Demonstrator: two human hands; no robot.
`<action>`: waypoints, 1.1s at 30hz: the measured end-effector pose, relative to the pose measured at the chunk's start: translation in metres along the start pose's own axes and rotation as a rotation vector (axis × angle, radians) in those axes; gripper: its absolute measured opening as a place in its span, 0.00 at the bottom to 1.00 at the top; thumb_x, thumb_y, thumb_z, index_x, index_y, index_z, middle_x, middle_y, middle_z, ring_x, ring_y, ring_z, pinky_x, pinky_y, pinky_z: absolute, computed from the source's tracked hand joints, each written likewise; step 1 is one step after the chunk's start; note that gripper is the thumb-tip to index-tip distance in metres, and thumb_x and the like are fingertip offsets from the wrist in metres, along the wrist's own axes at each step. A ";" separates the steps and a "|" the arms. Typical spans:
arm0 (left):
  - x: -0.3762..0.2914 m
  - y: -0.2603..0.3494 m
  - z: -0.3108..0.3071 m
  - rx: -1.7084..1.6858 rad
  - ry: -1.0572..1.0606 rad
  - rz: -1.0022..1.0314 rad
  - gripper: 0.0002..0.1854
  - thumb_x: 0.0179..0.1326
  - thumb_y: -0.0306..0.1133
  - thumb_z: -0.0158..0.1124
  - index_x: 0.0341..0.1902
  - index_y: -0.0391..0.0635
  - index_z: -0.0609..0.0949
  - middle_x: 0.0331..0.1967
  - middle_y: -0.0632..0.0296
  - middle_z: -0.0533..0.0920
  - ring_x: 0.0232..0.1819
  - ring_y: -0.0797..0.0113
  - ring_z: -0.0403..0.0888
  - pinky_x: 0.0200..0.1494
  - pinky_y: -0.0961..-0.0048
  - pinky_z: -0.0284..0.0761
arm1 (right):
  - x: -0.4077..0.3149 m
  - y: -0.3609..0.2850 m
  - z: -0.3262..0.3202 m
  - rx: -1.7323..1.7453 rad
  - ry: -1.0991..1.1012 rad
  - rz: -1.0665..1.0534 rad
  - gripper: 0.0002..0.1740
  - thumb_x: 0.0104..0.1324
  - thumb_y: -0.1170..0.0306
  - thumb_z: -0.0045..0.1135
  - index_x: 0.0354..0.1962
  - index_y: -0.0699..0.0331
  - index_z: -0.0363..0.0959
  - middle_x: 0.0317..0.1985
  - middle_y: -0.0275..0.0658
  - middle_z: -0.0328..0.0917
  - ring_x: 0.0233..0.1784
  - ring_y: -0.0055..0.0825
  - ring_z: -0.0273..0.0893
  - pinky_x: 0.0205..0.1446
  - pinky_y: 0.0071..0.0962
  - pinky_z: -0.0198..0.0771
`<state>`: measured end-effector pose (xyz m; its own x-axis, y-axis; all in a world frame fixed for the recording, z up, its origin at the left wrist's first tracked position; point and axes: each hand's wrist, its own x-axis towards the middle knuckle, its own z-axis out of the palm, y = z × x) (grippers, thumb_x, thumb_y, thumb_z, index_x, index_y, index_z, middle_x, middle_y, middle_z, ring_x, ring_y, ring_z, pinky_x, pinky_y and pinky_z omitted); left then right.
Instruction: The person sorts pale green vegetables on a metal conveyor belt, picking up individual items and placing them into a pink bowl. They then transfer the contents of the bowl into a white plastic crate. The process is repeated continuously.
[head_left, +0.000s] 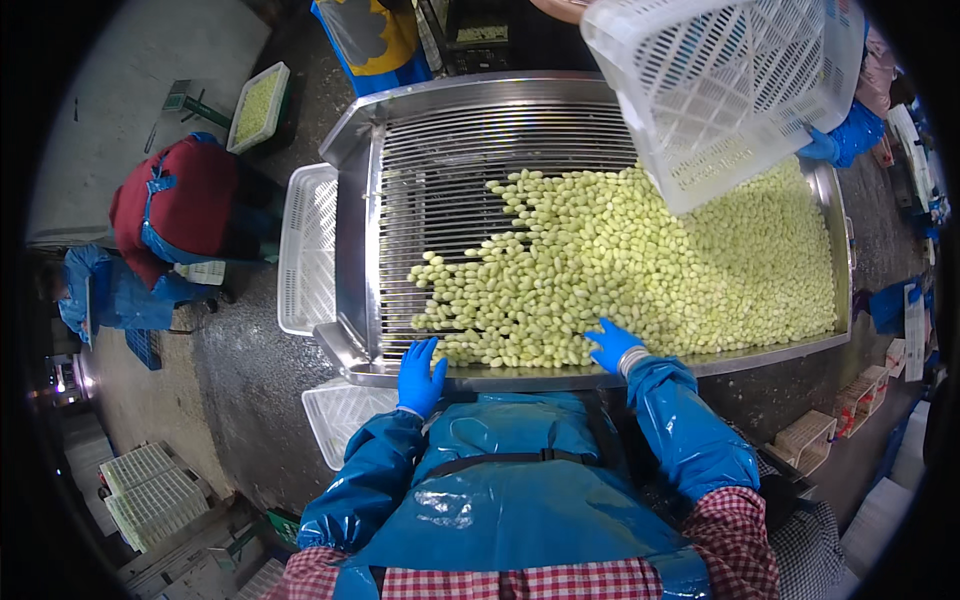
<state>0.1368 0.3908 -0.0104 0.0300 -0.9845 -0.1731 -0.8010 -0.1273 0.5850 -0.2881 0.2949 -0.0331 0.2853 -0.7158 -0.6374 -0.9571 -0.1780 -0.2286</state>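
Note:
A steel sorting table with a barred grate (442, 150) lies before me, its right and middle parts covered by a heap of small pale green oval fruits (600, 262). My left hand (421, 377), in a blue glove, rests at the table's near rim by the left end of the fruits, fingers apart, holding nothing. My right hand (615, 346), also gloved in blue, reaches over the near rim with spread fingers at the edge of the heap; it grips nothing that I can see. Above the far right of the heap, a white plastic crate (720, 90) is tilted, a co-worker's gloved hand at its side.
White crates stand left of the table (285, 255) and below its near left corner (319, 427). A co-worker in red (180, 202) bends over at the left, near a crate of fruits (234, 135). Another person in a yellow and blue apron (375, 37) stands beyond the table.

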 end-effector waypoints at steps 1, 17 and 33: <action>0.005 0.005 0.016 0.027 0.044 0.011 0.25 0.65 0.43 0.62 0.64 0.46 0.76 0.61 0.46 0.77 0.66 0.43 0.69 0.68 0.53 0.64 | 0.011 0.013 -0.005 0.066 0.075 -0.043 0.26 0.70 0.52 0.48 0.62 0.48 0.70 0.67 0.45 0.67 0.67 0.47 0.67 0.66 0.47 0.67; 0.009 0.026 0.059 0.238 0.229 -0.120 0.13 0.63 0.34 0.58 0.48 0.46 0.84 0.46 0.51 0.84 0.50 0.50 0.80 0.53 0.56 0.75 | 0.105 0.024 -0.105 0.168 0.504 -0.104 0.20 0.69 0.67 0.48 0.57 0.54 0.74 0.56 0.49 0.75 0.55 0.49 0.75 0.56 0.42 0.74; 0.017 0.028 0.061 -0.025 0.192 -0.188 0.13 0.60 0.32 0.62 0.48 0.50 0.85 0.43 0.55 0.84 0.44 0.52 0.82 0.47 0.59 0.77 | 0.135 0.050 -0.098 0.321 0.740 0.191 0.16 0.69 0.67 0.48 0.52 0.51 0.77 0.45 0.43 0.81 0.45 0.47 0.80 0.48 0.45 0.75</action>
<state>0.0783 0.3774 -0.0451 0.2919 -0.9478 -0.1286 -0.7558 -0.3109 0.5763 -0.3028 0.1233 -0.0580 -0.0948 -0.9935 -0.0632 -0.8927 0.1130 -0.4362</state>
